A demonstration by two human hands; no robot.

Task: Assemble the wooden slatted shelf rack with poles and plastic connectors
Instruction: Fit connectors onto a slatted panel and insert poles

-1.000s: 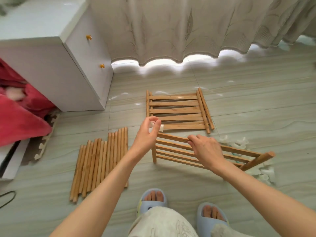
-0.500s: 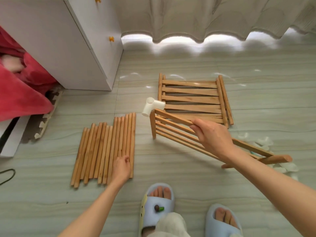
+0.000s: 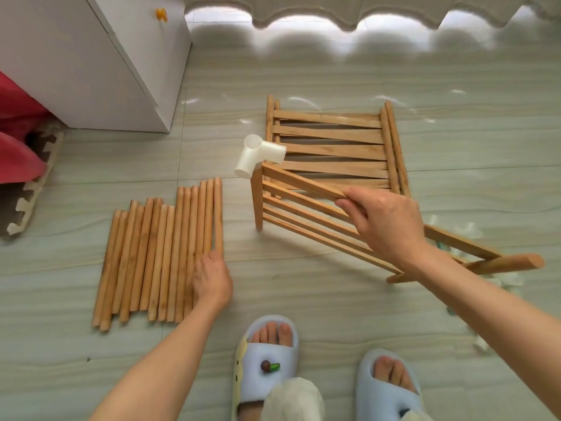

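The light wooden slatted shelf panel (image 3: 306, 208) stands tilted on its edge, and the right hand (image 3: 384, 226) grasps its top slat. A white plastic three-way connector (image 3: 259, 155) sits on the panel's upper corner, beyond that hand. The left hand (image 3: 211, 279) lies on the row of round wooden poles (image 3: 158, 253) on the floor; whether it grasps one, I cannot tell. A second slatted panel (image 3: 331, 147) lies flat beyond the right hand.
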